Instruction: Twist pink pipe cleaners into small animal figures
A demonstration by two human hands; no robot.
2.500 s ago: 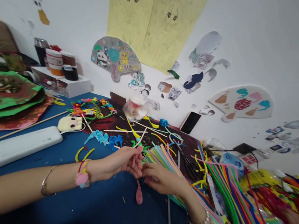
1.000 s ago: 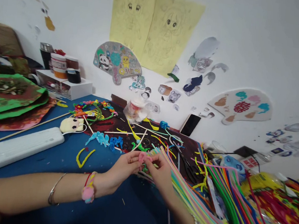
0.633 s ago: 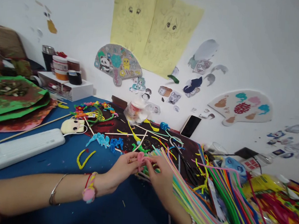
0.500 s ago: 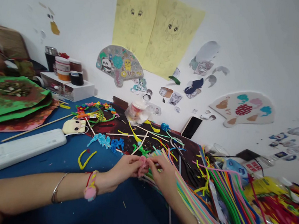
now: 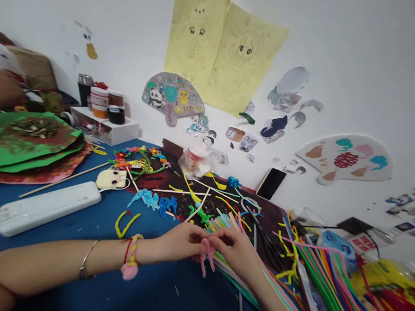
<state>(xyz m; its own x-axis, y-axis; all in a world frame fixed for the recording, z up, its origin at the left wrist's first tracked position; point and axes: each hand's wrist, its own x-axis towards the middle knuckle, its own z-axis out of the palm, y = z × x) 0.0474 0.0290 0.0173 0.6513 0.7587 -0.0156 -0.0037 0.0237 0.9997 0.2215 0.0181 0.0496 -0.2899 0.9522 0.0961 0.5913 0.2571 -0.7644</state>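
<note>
A small pink pipe-cleaner piece (image 5: 207, 254), looped at the top with two ends hanging down, is pinched between both hands. My left hand (image 5: 186, 241) grips it from the left, thumb and fingers closed. From the right, my right hand (image 5: 234, 248) pinches it too, its fingertips close to the left ones. Just behind and beneath the right hand lies a bundle of pastel pipe cleaners (image 5: 228, 221). Light-blue twisted pipe cleaners (image 5: 146, 198), a dark-blue one (image 5: 168, 204) and a bent yellow one (image 5: 123, 225) rest on the blue table beyond my left arm.
A white power strip (image 5: 50, 206) lies at left, near green sheets (image 5: 29, 138). Scissors (image 5: 267, 244) and a phone (image 5: 271, 183) are to the right, with many coloured pipe cleaners (image 5: 331, 280). Another person's hand (image 5: 1, 89) shows at far left.
The pink piece has turned, and its two ends now hang below my fingers. Both hands appear slightly lower and further right as the whole view shifts.
</note>
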